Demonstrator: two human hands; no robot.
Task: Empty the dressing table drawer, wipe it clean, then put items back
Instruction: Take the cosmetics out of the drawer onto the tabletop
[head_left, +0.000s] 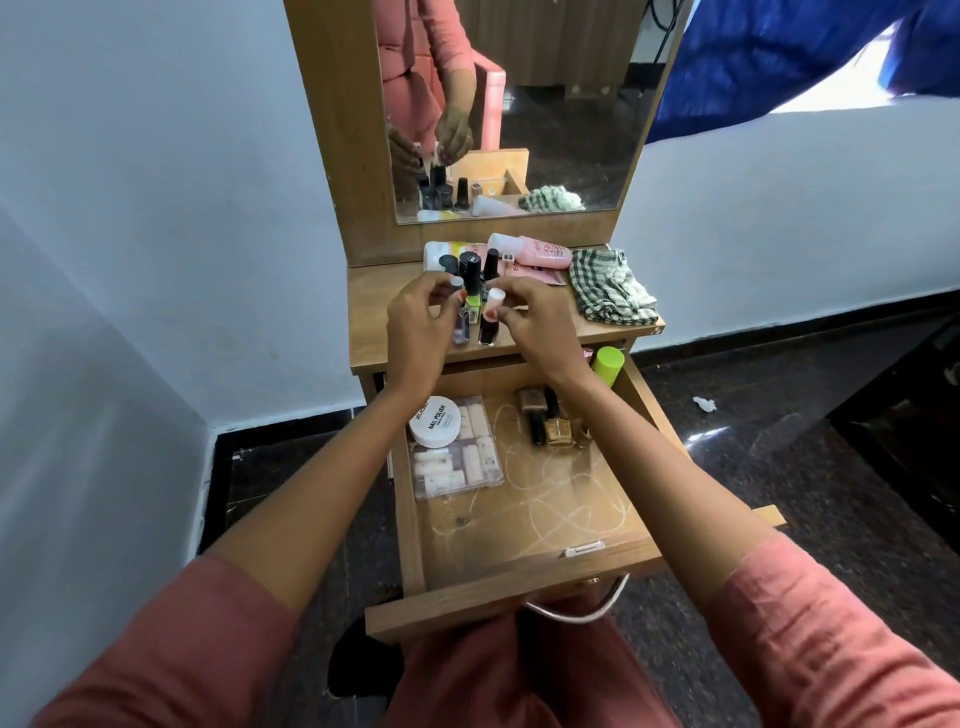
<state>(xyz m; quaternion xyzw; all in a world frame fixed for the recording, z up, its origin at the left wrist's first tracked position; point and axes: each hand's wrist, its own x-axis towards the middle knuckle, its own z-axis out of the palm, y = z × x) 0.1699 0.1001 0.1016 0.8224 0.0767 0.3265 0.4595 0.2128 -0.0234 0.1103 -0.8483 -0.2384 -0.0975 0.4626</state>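
The wooden drawer (519, 587) is pulled open below the dressing table top (374, 322). Inside lie a white nail polish remover tub (435, 421), a clear box of small tubes (457, 457), several nail polish bottles (550, 421) and a green-capped bottle (609, 364). Over the table top, my left hand (418, 332) pinches a grey-capped purple polish bottle (458, 317). My right hand (535, 327) pinches a white-capped dark polish bottle (491, 322). Both bottles stand among other polish bottles (471, 283) on the top.
A pink bottle (535, 250), a white tube and a pink sachet lie at the back of the top, below the mirror (519, 104). A green checked cloth (608, 288) lies at the top's right. White scratch marks cover the drawer floor. Walls stand left and right.
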